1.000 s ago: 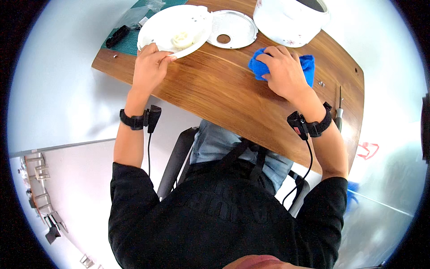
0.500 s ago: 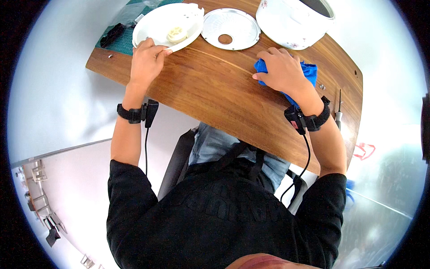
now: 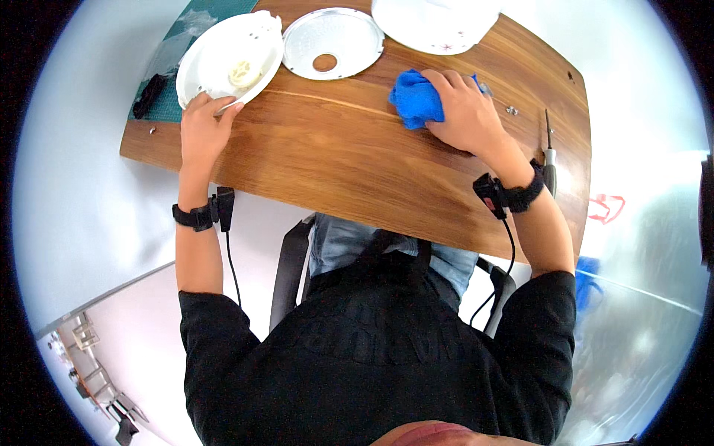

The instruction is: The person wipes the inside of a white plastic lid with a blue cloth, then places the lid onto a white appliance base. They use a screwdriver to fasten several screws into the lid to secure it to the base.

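Note:
My left hand [image 3: 202, 132] pinches the near rim of a white oval shallow plastic piece [image 3: 212, 52], shaped like a dish or cover, at the far left of the table. A small cream-coloured round part [image 3: 244, 73] sits inside it. Over on the right, my right hand [image 3: 470, 115] grips a bunched blue cloth [image 3: 413, 99], which bulges out past the thumb on the left side. Between the two hands, farther back, lies a round silver metal plate [image 3: 335, 33] with a hole near its front edge.
A white pot-like housing [image 3: 439, 26] stands at the back, cut off by the frame. Small screws [image 3: 512, 111] and a screwdriver [image 3: 550, 156] lie on the wooden table [image 3: 320, 156] at the right. A green mat [image 3: 169, 82] with a black item [image 3: 150, 95] is far left.
The blue cloth, flatter under my right hand before, is now bunched up in it. My left hand keeps its hold on the white piece's rim. The whole view has shifted, tabletop things appearing farther left.

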Motion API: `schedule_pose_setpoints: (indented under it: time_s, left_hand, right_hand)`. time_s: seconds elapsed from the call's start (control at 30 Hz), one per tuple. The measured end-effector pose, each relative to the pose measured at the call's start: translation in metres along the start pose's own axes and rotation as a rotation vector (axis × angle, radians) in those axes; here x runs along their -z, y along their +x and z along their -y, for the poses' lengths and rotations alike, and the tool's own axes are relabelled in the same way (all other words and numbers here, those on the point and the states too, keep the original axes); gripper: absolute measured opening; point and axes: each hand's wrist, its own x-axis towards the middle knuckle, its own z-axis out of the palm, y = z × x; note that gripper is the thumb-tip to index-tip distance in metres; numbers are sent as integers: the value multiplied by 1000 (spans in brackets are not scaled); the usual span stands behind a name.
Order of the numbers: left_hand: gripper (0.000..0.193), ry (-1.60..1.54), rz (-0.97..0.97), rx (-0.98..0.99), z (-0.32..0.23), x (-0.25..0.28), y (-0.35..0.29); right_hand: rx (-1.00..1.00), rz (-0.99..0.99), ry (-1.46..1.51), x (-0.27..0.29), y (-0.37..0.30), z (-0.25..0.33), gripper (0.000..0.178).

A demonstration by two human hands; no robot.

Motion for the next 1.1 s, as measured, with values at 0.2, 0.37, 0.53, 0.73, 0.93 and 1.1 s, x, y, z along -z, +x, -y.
schedule_pose_setpoints:
  time_s: [0.2,0.37,0.53,0.73,0.93,1.1]
  left_hand:
    - [25,69,-5,-45,3,-3,1]
    - [24,126,100,-75,9,0,2]
    - [25,73,38,-183,-55,20,22]
    - [34,-523,232,-392,-229,-13,69]
    - [70,-675,556,-432,-341,-106,101]
    - [75,-537,453,-554,-358,-131,102]
  right_hand:
    - [3,-119,181,13,1,-20,72]
    - [-211,-329,309,71,-20,-51,72]
    - [-305,-492,251,96,-42,-110,79]
    - [-379,-504,159,83,-27,-154,81]
    - [-436,-439,-19,60,10,-184,74]
    - [-475,-373,-94,37,28,-209,71]
